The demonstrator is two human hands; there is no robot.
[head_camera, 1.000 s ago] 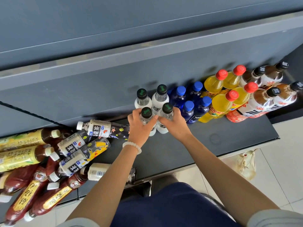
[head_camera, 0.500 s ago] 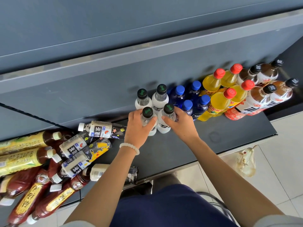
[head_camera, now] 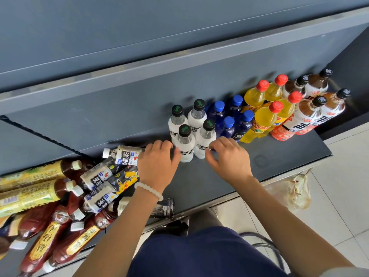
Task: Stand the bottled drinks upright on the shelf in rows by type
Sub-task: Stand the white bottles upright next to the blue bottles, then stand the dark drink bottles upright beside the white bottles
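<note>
Hands, left hand (head_camera: 157, 164) and right hand (head_camera: 229, 156), flank the front white bottles (head_camera: 186, 145), fingers loosely curled and holding nothing; next, I judge, fetch a fallen tea bottle (head_camera: 121, 155) at nine o'clock.

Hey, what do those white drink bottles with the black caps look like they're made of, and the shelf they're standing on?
White drink bottles: probably clear plastic, glossy; the necks show through above a milky fill. Black caps: likely moulded plastic, duller, with a green mark on top. Shelf: looks like painted metal, matte dark grey, with a thin folded front edge.
</note>
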